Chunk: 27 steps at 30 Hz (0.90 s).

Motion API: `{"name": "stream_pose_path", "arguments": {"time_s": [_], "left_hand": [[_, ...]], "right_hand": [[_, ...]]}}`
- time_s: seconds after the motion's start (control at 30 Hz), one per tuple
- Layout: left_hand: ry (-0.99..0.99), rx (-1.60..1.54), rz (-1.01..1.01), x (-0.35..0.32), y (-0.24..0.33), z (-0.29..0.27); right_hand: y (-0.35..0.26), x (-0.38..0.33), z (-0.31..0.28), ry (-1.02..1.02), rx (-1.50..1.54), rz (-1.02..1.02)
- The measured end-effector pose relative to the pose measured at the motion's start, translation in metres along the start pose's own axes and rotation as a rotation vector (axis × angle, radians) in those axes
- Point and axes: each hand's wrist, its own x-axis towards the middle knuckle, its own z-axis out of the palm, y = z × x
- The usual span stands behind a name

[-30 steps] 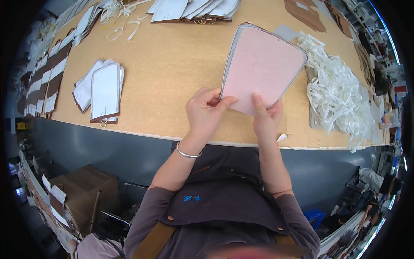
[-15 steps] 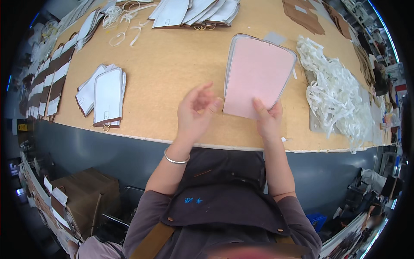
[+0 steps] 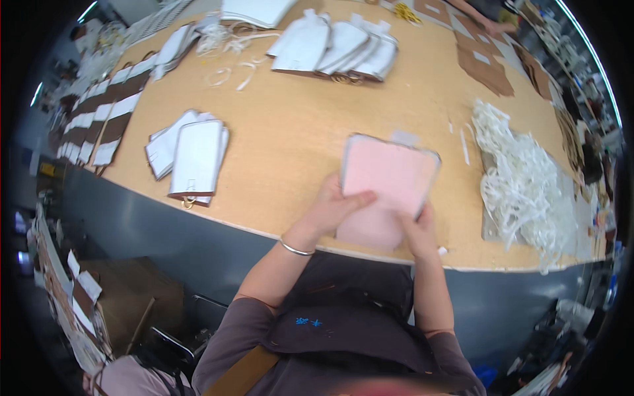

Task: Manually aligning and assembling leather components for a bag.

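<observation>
Between my two hands, over the table's near edge, is a pink flat panel point(image 3: 389, 168) with rounded far corners and a thin grey border. My left hand point(image 3: 338, 206) grips its left side, thumb lying on the pink face. At its lower right, my right hand point(image 3: 419, 230) pinches the edge, thumb on top and fingers behind. The panel's lower part is blurred and seems bent. A small pale tab point(image 3: 404, 137) shows at its far edge. Left of my hands rests a small stack of white panels point(image 3: 197, 158) with brown edges and a cord loop.
A tangled heap of white strips point(image 3: 525, 188) covers the table's right side. Farther back lie more white panels point(image 3: 300, 46), loose pale strips point(image 3: 247, 76) and brown pieces point(image 3: 481, 63). Another person's hand point(image 3: 496, 28) is at the far right. Striped brown-and-white pieces point(image 3: 115, 109) line the left edge.
My left hand, empty before, has come right and taken hold of the panel's left side. The panel has come nearer to me. The view has shifted, showing more of the table's far side.
</observation>
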Motion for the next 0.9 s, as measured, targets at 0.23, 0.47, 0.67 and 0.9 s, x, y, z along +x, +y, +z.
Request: {"name": "stream_pose_path", "arguments": {"time_s": [0.23,0.47,0.67,0.9], "left_hand": [[0.162,0.315,0.156,-0.015,-0.015,0.023],[-0.191,0.049,0.387,-0.021,0.034,0.023],[0.008,0.289,0.204,-0.03,0.017,0.026],[-0.214,0.194,0.186,-0.02,0.017,0.017]], "right_hand": [[-0.009,0.012,0.017,0.124,0.043,-0.192],[-0.02,-0.008,-0.001,-0.223,0.168,-0.153],[-0.019,-0.016,0.024,0.103,-0.204,-0.281],[-0.049,-0.009,0.011,-0.294,0.294,-0.129]]}}
